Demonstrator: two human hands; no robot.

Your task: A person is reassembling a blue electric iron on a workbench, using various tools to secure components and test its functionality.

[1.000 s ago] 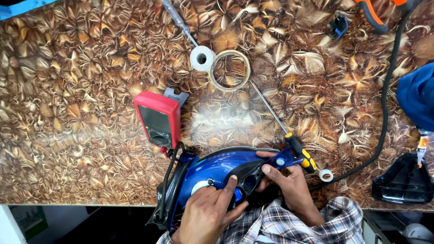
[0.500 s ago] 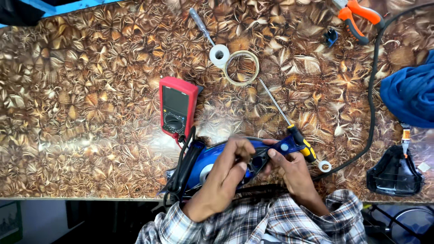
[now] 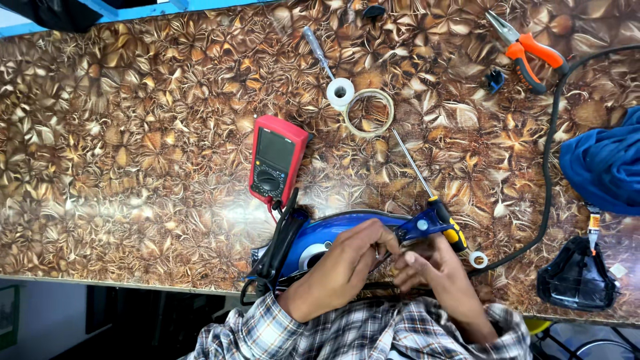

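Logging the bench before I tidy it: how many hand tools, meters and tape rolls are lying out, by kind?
Screwdrivers: 2, a grey-handled one and a long-shafted one with a black and yellow handle.
Pliers: 1, orange-handled.
Multimeters: 1, red handheld multimeter.
Tape rolls: 2, a white roll and a thin beige ring.
Total: 6.

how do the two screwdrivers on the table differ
The long screwdriver has a long thin shaft and a black-and-yellow handle that lies against the blue clothes iron, near the right hand. The small screwdriver is shorter, with a clear greyish handle, and lies farther off beside the white tape roll. Both lie flat, slanted the same way.
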